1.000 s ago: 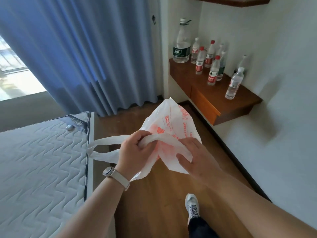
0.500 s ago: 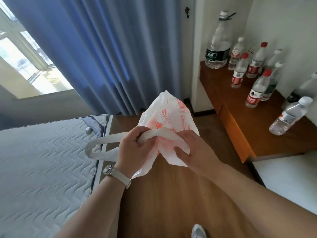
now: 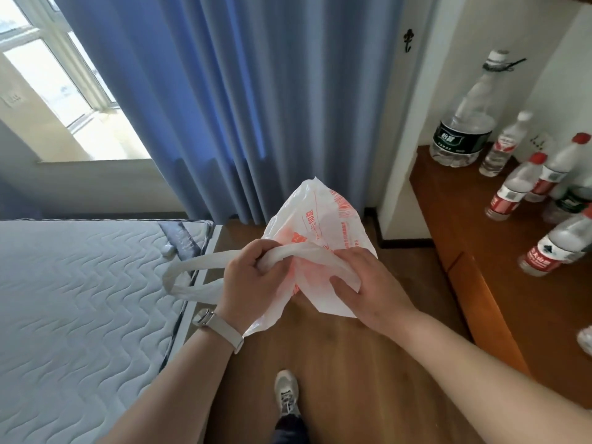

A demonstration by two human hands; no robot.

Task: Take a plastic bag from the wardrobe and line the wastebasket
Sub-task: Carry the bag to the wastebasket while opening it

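Over a brown wood-plank floor (image 3: 336,363), the left hand (image 3: 248,280) is closed in a fist round the twisted handle of a thin white plastic bag printed in orange (image 3: 320,225), while the right hand (image 3: 368,283) pinches the bag's crumpled edge between thumb and curled fingers. A white quilted mattress (image 3: 73,309) lies to the left under long blue pleated curtains (image 3: 240,100) and a bright window (image 3: 48,84). To the right, a reddish-brown wooden counter (image 3: 455,219) carries clear plastic water bottles with red labels (image 3: 512,193) beside one large dark-labelled bottle (image 3: 464,123).
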